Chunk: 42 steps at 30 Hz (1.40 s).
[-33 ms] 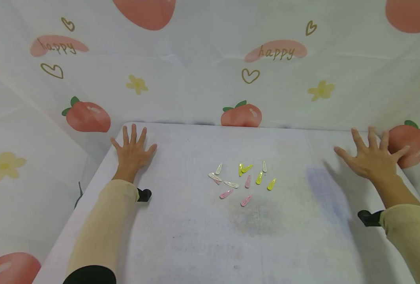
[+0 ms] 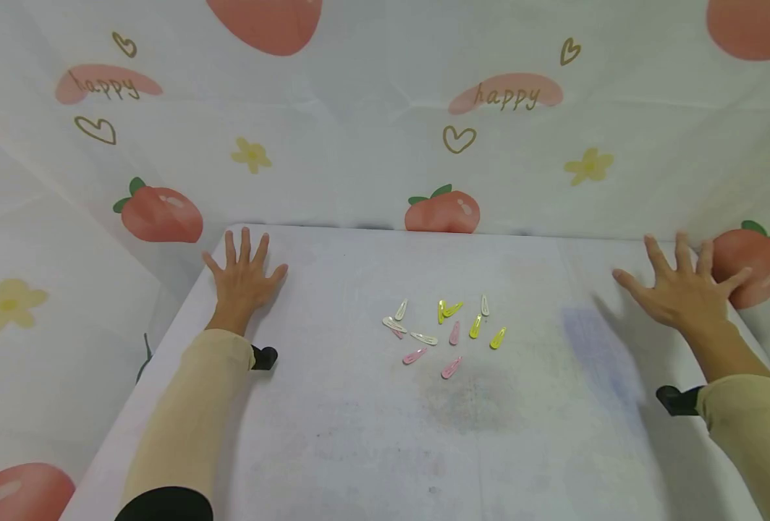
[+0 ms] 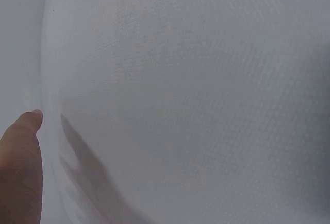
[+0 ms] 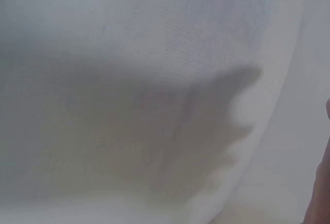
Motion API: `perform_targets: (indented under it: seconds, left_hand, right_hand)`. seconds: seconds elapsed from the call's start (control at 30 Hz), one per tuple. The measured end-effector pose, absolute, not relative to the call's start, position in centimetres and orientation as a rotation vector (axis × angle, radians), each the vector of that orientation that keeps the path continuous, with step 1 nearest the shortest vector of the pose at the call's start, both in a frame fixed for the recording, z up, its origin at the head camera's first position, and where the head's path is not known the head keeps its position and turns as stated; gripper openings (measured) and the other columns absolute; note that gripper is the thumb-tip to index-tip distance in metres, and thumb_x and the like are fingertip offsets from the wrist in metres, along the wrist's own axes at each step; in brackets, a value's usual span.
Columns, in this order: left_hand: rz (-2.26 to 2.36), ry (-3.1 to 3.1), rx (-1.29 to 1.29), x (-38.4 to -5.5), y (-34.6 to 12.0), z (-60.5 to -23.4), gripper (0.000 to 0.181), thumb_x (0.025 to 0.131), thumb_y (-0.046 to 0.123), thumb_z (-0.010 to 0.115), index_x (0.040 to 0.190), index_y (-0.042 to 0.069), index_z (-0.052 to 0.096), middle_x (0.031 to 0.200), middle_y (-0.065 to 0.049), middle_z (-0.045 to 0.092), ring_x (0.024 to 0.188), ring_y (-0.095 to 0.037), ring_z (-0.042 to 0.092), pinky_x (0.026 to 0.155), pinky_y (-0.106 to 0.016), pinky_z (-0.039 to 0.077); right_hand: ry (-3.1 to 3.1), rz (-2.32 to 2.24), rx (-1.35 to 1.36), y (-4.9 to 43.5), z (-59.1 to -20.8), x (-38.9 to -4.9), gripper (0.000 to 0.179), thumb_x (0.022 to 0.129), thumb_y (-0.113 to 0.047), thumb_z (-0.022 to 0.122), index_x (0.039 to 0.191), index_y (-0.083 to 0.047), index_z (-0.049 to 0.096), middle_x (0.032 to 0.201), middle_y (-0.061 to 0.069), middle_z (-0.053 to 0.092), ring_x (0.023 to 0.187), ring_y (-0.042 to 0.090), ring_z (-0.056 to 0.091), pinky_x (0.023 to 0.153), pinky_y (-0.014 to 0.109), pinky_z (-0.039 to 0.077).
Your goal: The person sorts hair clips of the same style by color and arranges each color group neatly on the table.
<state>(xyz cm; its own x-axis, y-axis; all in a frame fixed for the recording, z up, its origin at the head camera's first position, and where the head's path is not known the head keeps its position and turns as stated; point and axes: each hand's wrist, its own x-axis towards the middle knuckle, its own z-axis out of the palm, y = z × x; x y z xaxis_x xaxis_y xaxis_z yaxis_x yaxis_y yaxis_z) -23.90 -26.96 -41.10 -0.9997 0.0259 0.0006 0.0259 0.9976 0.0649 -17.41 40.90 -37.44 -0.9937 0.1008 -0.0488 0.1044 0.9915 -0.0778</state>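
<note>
In the head view several snap hair clips lie scattered mid-table: yellow ones such as this yellow hair clip (image 2: 495,342), white ones such as this white hair clip (image 2: 424,339), and pink ones such as this pink hair clip (image 2: 449,372). One pink clip is partly covered by a white one. My left hand (image 2: 242,284) is over the far left corner, palm down, fingers spread, holding nothing. At the far right, my right hand (image 2: 683,293) spreads its fingers too, casting a shadow on the table. The left wrist view catches a thumb (image 3: 20,167); the right one, a sliver of hand (image 4: 319,193).
The white table (image 2: 333,434) bears a bluish stain (image 2: 600,354) on the right and a greyish smudge (image 2: 470,401) in front of the clips. A white curtain (image 2: 359,145) printed with peaches, flowers and hearts hangs along the back and left edges.
</note>
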Motion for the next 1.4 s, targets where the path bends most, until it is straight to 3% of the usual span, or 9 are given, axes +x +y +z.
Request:
perform_targets:
  seconds: [0.6,0.9,1.23,1.4]
  left_hand:
    - [0.09,3.131,0.052,-23.9,-26.6,-41.1,0.076,0.101,0.055,0.035,0.16,0.013,0.012,0.165,-0.019,-0.007,0.148,-0.042,-0.02,0.103,-0.075,-0.017]
    - [0.089,3.118,0.136,-24.1,-24.3,-41.5,0.077,0.101,0.059,0.034,0.161,0.017,0.011,0.166,-0.016,-0.009,0.149,-0.039,-0.02,0.106,-0.073,-0.014]
    - [0.087,3.123,0.342,-23.6,-19.7,-41.4,0.077,0.099,0.061,0.04,0.161,0.021,0.016,0.167,-0.011,-0.003,0.151,-0.035,-0.014,0.109,-0.071,-0.009]
    - [0.105,3.117,0.469,-23.0,-17.5,-41.4,0.078,0.098,0.062,0.043,0.161,0.023,0.018,0.167,-0.009,-0.002,0.152,-0.034,-0.012,0.11,-0.071,-0.006]
  right_hand:
    - [3.102,-0.131,0.129,40.4,-37.9,-17.2,0.093,0.094,-0.075,0.026,0.159,-0.018,-0.007,0.158,0.027,-0.022,0.138,0.054,-0.027,0.087,0.083,-0.02]
    - [3.093,-0.127,0.037,39.3,-38.1,-16.7,0.092,0.094,-0.073,0.029,0.16,-0.017,-0.004,0.158,0.027,-0.021,0.141,0.053,-0.023,0.087,0.084,-0.02]
    - [3.1,-0.128,-0.097,36.6,-39.0,-15.8,0.094,0.094,-0.072,0.036,0.16,-0.014,0.002,0.161,0.029,-0.01,0.145,0.052,-0.014,0.092,0.084,-0.016]
    - [3.128,-0.111,-0.2,34.6,-39.5,-14.9,0.096,0.093,-0.071,0.042,0.159,-0.009,0.012,0.162,0.028,0.001,0.147,0.05,-0.004,0.098,0.083,-0.009]
